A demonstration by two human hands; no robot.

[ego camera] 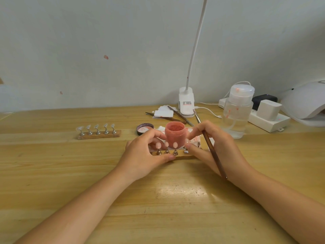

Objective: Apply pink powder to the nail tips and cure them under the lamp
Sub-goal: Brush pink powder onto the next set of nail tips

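On the wooden table [70, 164], the left hand [140, 161] grips the near wooden stand [182, 156] of pink nail tips [175, 144], just before the open powder jar [175, 134]. The right hand [216, 147] holds a brush [213, 154] and touches the stand's right end

You have two wooden holder strips on the table: the far strip [99, 135] carries five clear nail tips [95, 126], each on its own metal stand, while on the near strip [177, 156] between your hands you can count three pink-coated tips [166, 144] and four metal stands, with anything further hidden behind your fingers. There is one open jar of pink powder [175, 134] and one loose lid [144, 129] beside it, and one brush [212, 149] in your right hand. Farther back you can count two more tools [177, 115] lying across one stack of white pads [164, 112], one clip lamp [186, 103], one clear pump bottle [236, 111], one power strip [269, 121] and one white curing lamp [306, 103].
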